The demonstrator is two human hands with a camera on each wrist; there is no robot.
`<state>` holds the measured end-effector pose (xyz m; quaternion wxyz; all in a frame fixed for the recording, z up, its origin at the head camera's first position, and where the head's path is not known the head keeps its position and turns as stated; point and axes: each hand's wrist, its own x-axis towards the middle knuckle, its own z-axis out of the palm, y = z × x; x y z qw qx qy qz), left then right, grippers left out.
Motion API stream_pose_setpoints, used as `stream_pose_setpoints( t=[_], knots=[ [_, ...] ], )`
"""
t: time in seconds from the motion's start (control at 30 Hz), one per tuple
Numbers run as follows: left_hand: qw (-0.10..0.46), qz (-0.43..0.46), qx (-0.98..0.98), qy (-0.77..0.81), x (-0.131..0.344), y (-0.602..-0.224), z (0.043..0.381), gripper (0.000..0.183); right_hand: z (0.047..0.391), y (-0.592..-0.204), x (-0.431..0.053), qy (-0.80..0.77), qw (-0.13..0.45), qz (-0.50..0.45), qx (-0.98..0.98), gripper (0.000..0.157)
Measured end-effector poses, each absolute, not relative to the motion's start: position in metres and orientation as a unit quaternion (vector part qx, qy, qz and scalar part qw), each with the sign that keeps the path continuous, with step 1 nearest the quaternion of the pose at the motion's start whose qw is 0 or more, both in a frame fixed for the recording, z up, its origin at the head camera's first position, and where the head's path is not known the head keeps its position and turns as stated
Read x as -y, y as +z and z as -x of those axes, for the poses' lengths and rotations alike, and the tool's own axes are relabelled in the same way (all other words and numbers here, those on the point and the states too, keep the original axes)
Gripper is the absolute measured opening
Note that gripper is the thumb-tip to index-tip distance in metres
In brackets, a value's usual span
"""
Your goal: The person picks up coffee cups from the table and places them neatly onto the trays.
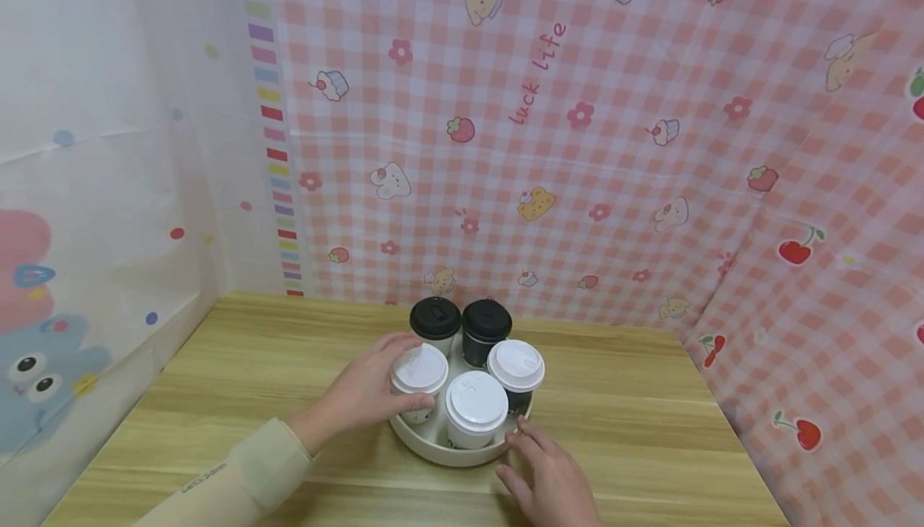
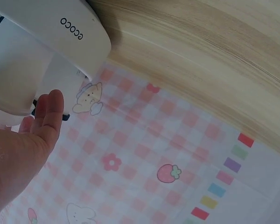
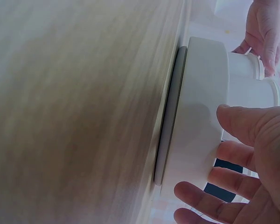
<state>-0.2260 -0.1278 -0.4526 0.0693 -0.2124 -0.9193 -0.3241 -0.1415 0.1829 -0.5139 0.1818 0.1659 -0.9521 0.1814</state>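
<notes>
Several lidded paper cups stand in a round white tray, which has a raised wall. My left hand holds the white-lidded cup at the left, thumb across its front and fingers at its far side. My right hand is at the tray's near right side, fingers loosely bent, fingertips right at the rim. Close to that hand are the front white-lidded cup and a dark cup with a white lid. In the right wrist view, the tray's wall rises above a thin grey base.
Two cups with black lids, a left one and a right one, stand at the tray's back. The wooden table ends at a pink checked cloth behind. White cloth hangs at the left.
</notes>
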Motion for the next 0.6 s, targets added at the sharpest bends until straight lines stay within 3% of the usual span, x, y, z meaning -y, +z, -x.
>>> stream_pose_setpoints(
  t=[0.6],
  knots=[
    [0.077, 0.212, 0.918, -0.326, 0.1339, -0.4553, 0.2266, 0.092, 0.1410, -0.5127, -0.1818, 0.185, 0.185, -0.169, 0.950, 0.042]
  ],
)
